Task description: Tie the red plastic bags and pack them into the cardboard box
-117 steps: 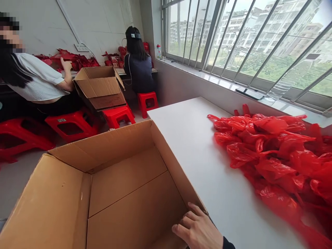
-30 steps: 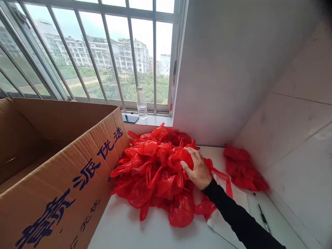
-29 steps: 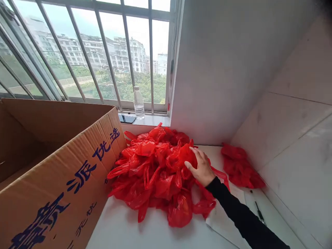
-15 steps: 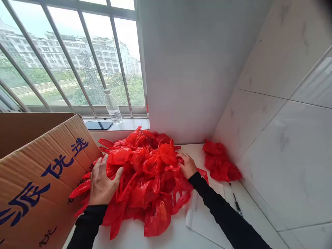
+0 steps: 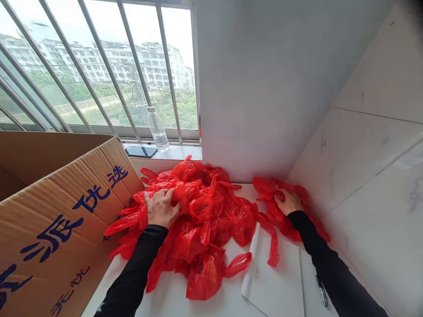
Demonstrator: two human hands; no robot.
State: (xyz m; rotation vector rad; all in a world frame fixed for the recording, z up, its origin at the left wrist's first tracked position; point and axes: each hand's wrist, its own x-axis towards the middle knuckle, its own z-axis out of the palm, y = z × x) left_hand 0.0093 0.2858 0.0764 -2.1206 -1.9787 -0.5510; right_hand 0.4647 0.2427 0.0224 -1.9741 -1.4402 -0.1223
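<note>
A big heap of knotted red plastic bags [image 5: 201,207] lies on the white tabletop, and something orange shows faintly through one at the front. My left hand [image 5: 161,207] is on the heap's left side, its fingers curled and closed on a red bag. Over at the right, my right hand [image 5: 288,203] grips red plastic at a smaller bunch of red bags [image 5: 276,215] by the tiled wall. Its fingertips are partly hidden in the folds. Some red plastic stretches between the heap and this bunch.
A large open cardboard box [image 5: 76,220] stands at the left, against the heap. On the windowsill are a clear water bottle [image 5: 158,132] and a phone [image 5: 141,151]. An open notebook [image 5: 280,277] and a pen [image 5: 322,290] lie at the front right.
My right hand has moved right from the heap's edge to the smaller bunch, and red plastic now trails over the notebook. My left hand has closed on a bag. The view has shifted.
</note>
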